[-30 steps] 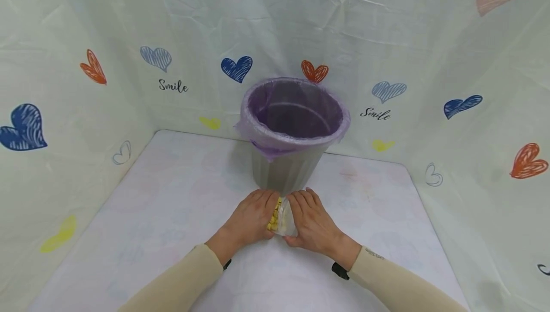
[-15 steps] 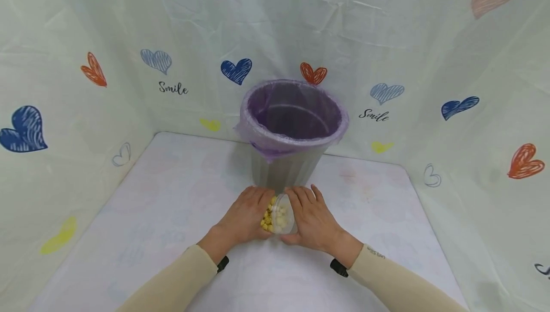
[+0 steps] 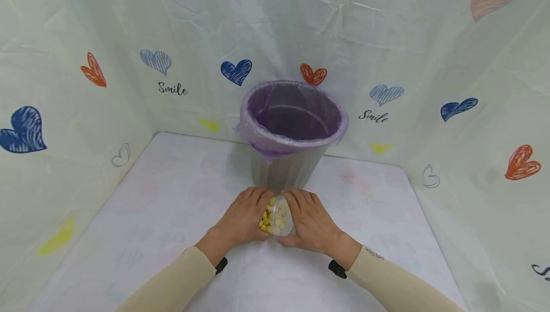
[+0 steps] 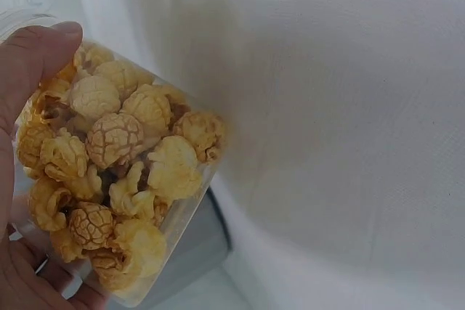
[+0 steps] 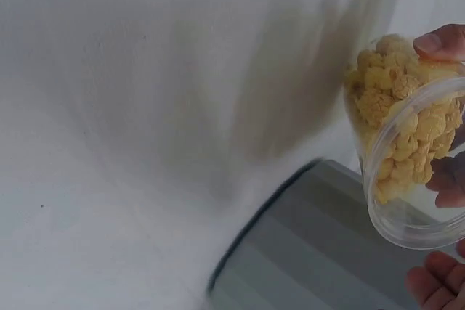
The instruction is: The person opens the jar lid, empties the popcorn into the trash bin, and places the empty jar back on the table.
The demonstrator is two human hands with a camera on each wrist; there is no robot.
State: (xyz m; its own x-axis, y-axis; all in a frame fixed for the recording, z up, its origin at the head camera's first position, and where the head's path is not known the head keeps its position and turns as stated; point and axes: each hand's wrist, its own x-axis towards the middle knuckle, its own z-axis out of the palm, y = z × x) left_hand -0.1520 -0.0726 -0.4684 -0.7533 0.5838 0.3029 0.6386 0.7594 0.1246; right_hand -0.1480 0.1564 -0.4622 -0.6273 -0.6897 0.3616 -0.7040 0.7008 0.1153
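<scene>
A clear plastic jar of popcorn (image 4: 120, 150) is held on its side by my left hand (image 3: 240, 216). In the left wrist view, the thumb (image 4: 54, 49) lies along one side and the fingers curl around the other. The jar's round rim (image 5: 378, 208) faces my right hand (image 3: 311, 219); whether a clear lid covers it, I cannot tell. My right hand is loosely curved beside the rim. In the right wrist view, its fingertips (image 5: 436, 281) appear slightly apart from the rim, and its thumb is out of sight there.
A grey bin (image 3: 281, 169) with a purple liner (image 3: 292, 142) stands just beyond both hands. A white cloth (image 3: 180, 183) covers the table. Behind and at the sides hangs a curtain (image 3: 193, 26) printed with hearts and "Smile".
The popcorn jar and my left hand have shifted slightly left, exposing more of the rim and the popcorn behind it. My right hand has followed a little leftward.
</scene>
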